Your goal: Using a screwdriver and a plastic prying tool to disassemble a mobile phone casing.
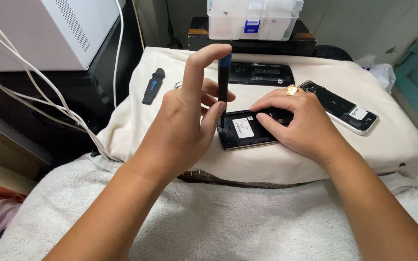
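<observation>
Nearest the camera a white towel (pixel 209 222) covers the foreground, and past it sits a cream cloth-covered pad (pixel 393 140) that works as the bench. The left hand (pixel 182 128) pinches a thin black screwdriver (pixel 223 89) with a blue cap, index finger resting on top; it stands upright, tip down at the near-left corner of the opened phone (pixel 245 129). That phone lies flat mid-pad, long axis running left to right, a white rectangular label showing on its insides. The right hand (pixel 298 123), gold ring on, presses flat on its right half, fingers spread narrow. Further back lie a black pry tool (pixel 153 86), a black back cover (pixel 262 73) and another opened phone (pixel 342 106) with a small white sticker. Beyond that a clear plastic parts box (pixel 252 19) with a blue latch sits on a dark case, with a white appliance (pixel 49 29) at far left.
</observation>
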